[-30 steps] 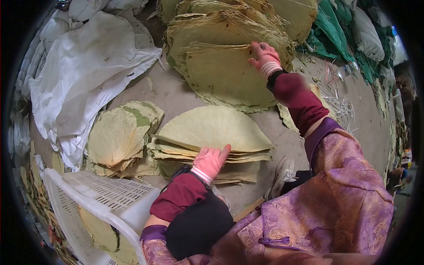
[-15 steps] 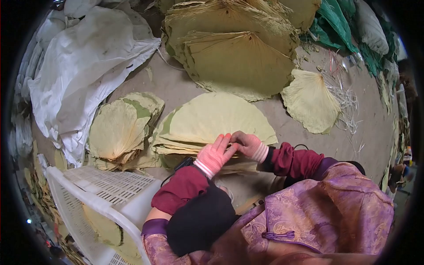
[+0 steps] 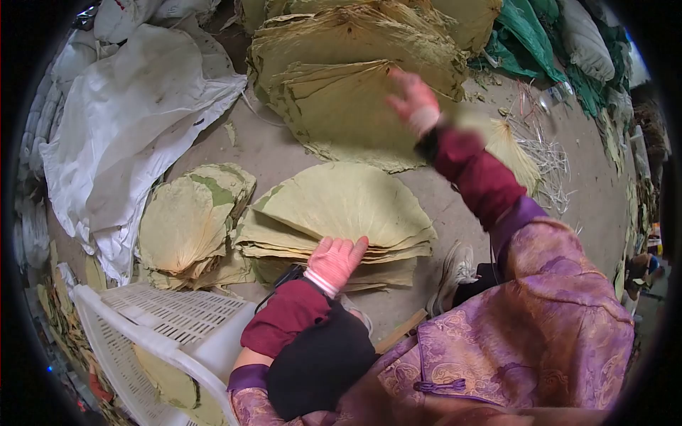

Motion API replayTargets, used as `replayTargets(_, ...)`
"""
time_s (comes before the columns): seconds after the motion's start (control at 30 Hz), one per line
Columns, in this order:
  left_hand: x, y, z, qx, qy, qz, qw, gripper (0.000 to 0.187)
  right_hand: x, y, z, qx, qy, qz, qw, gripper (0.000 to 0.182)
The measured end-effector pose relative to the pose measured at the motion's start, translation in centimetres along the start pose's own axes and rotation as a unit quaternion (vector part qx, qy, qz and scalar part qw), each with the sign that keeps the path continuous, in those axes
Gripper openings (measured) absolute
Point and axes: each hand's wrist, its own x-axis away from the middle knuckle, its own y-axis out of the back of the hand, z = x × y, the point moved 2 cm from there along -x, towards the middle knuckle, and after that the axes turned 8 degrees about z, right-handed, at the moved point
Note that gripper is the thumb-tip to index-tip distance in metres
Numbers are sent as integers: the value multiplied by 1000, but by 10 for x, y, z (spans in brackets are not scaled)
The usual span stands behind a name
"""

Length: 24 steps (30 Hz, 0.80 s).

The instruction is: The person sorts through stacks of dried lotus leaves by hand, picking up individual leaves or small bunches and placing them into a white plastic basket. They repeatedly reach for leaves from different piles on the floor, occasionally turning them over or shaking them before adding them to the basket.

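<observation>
My left hand (image 3: 334,261), in a pink striped glove, lies at the front edge of the near stack of folded dried leaves (image 3: 348,199), its fingers closed on that edge. Stretched forward, my right hand (image 3: 412,101) is over the large far pile of dried leaves (image 3: 341,113), near the pile's right side, with its fingers apart and somewhat blurred. Left of the near stack sits a smaller bundle of leaves (image 3: 186,224). One pale leaf (image 3: 513,153) lies on the floor at the right, partly behind my right sleeve.
White sheeting (image 3: 135,135) covers the floor at the left. A white slatted crate (image 3: 177,312) with leaves inside stands at the lower left. White plastic strips (image 3: 558,170) lie at the right, below green netting (image 3: 526,39). My shoe (image 3: 455,273) is near the stack's right end.
My right hand has left the near stack and moved forward to the far pile. My left hand stays at the stack's edge, where the top leaf now sits lifted at its left side.
</observation>
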Motion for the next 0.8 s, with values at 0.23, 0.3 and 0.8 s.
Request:
replayTargets(0.23,6,-13,0,11,-9,-26,1000,39,-42,-3,-21,110,20,-12,994,28)
replayTargets(0.3,7,-10,0,6,-12,-19,1000,40,-35,-4,-20,123,127,-68,982,29)
replayTargets(0.8,12,-5,-4,-21,-67,-96,993,46,237,-59,86,-342,84,288,890,25)
